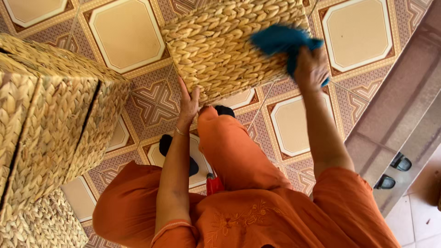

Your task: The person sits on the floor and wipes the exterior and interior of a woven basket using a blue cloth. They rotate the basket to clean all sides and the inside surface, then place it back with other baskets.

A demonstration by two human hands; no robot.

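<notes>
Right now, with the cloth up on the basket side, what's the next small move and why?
Probably draw the blue cloth down across the woven face of the basket. The right hand presses the cloth at the basket's upper right edge, the left hand braces the lower corner, and the basket rests tilted against the raised knee, so most of the face lies below and left of the cloth.

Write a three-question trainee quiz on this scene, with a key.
1. True or false: the right hand holds a blue cloth.
2. What does the left hand touch? A) the basket B) the stacked boxes C) the sandals
3. Fill in: the basket rests on the person's ___.

Key: 1 true; 2 A; 3 knee.
</notes>
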